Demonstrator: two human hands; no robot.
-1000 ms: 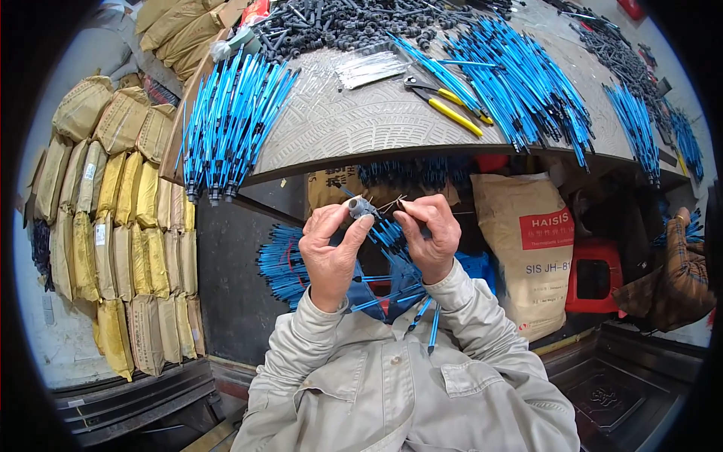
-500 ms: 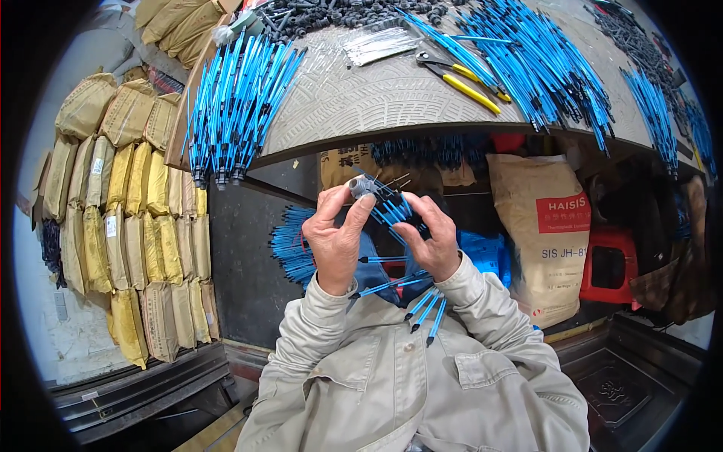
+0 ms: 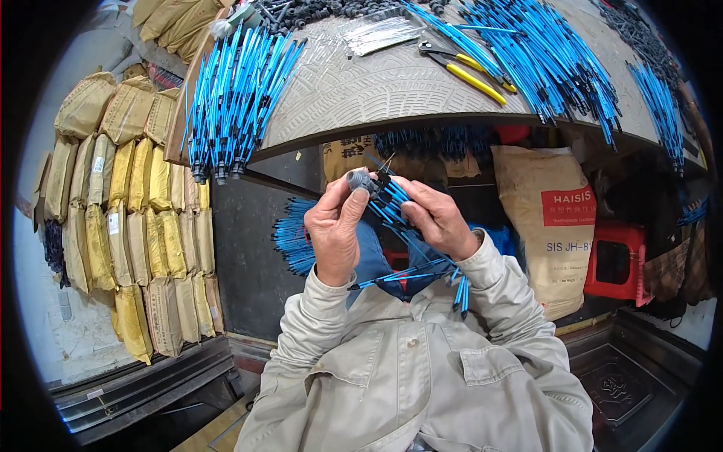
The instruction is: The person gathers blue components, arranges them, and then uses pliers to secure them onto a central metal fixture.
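Observation:
A grey threaded plastic fitting (image 3: 360, 180) is pinched between the thumb and fingers of my left hand (image 3: 333, 233). Just right of it, my right hand (image 3: 440, 220) is closed on a bundle of thin blue tubes (image 3: 393, 202) with black ends. The tube tops lie close against the fitting; whether they are joined to it I cannot tell. Thin pointed tips stick up above the bundle. Its lower ends fan out over my lap, and several more blue tubes (image 3: 296, 239) show to the left of my left forearm.
The patterned tabletop (image 3: 354, 94) ahead carries a left pile of blue tubes (image 3: 237, 105), a larger right pile (image 3: 538, 60), yellow-handled pliers (image 3: 471, 71) and clear thin sticks (image 3: 382, 36). A paper sack (image 3: 546, 256) and red stool (image 3: 617, 260) stand right; stacked sacks (image 3: 139, 188) left.
My right hand has moved in toward the fitting, and its thumb and fingers have closed on the tubes. The tube ends over my lap have shifted right. My left hand still pinches the fitting.

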